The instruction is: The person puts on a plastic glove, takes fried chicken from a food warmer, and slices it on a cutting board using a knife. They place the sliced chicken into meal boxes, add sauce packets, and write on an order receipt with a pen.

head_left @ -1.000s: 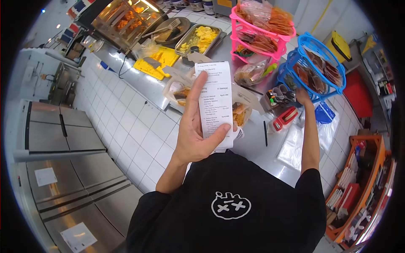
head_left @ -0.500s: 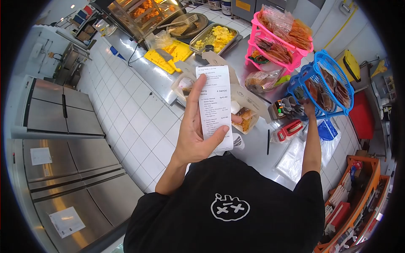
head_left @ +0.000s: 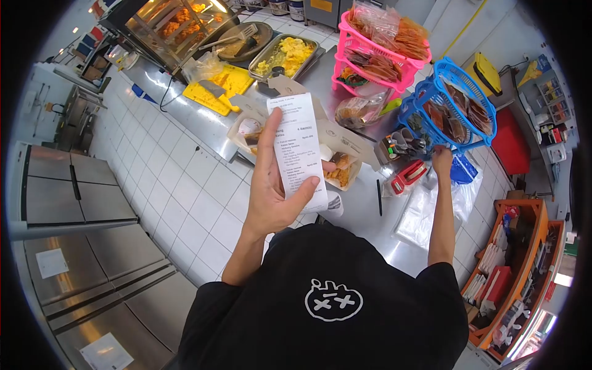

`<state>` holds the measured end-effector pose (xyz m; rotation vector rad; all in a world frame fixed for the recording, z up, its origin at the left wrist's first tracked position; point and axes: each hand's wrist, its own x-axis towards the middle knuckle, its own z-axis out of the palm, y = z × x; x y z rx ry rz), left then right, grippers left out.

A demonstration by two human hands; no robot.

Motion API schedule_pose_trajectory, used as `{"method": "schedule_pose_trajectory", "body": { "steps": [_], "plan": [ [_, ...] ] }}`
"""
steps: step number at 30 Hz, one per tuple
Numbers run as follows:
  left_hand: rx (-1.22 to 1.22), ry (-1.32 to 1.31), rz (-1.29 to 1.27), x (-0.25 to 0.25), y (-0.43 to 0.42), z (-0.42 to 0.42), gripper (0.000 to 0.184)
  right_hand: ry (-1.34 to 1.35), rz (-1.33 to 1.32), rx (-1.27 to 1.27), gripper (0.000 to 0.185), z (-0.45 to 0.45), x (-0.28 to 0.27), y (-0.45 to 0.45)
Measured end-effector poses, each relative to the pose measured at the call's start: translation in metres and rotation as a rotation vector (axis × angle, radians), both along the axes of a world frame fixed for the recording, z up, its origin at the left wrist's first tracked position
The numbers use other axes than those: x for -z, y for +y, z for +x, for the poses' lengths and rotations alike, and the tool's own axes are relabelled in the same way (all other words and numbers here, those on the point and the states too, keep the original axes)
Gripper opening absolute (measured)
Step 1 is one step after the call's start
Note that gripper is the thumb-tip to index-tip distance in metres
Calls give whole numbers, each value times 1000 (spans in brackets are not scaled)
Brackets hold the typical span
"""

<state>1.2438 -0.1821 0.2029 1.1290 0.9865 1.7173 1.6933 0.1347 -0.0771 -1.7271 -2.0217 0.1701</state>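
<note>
My left hand (head_left: 271, 191) holds a long white printed receipt (head_left: 296, 148) upright in front of me, thumb and fingers round its edges. Behind the receipt, two open cardboard boxes of food (head_left: 341, 170) are partly hidden. My right hand (head_left: 442, 160) is at the lower edge of the blue basket rack (head_left: 464, 139), its fingers drawn together; whatever they hold is too small to make out. Just left of that hand stands a holder with pens and utensils (head_left: 404, 145). A red tape dispenser or similar tool (head_left: 408, 177) lies below the holder.
Clear plastic bags (head_left: 420, 213) and a black stick (head_left: 379, 197) lie on the metal table. Beyond are a pink basket rack (head_left: 370, 74), a yellow cutting board (head_left: 216, 89), a tray of yellow food (head_left: 287, 57) and a lit food warmer (head_left: 169, 31). An orange shelf (head_left: 505, 271) stands at right.
My right hand has drawn back slightly from inside the blue rack's lower edge, and more of its fingers show. The view has shifted. The receipt remains in my left hand, tilted a little more.
</note>
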Motion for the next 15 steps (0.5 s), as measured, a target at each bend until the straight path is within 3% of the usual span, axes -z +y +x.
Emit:
{"method": "schedule_pose_trajectory", "body": {
  "steps": [3,6,8,10,12,14,15],
  "plan": [
    [-26,-21,-1,1,-2,-4,98,-64,96,151,22,-3,-41,-48],
    [-33,-42,-13,3,-3,-9,99,435,-7,156,23,-27,-103,-113],
    [-41,24,-58,7,-5,-19,98,797,-147,-20,24,-51,-115,-144],
    [-72,79,-42,15,-1,-26,97,871,-436,-150,23,-88,-130,-170],
    [-8,-7,-37,16,5,-22,94,896,-626,-227,24,-120,-116,-180],
    [105,-150,-22,13,5,-21,91,1282,-781,-185,21,-160,-94,-186],
    [90,-138,-31,11,5,-21,90,1237,-738,-167,24,-175,-80,-185]
  ]
}}
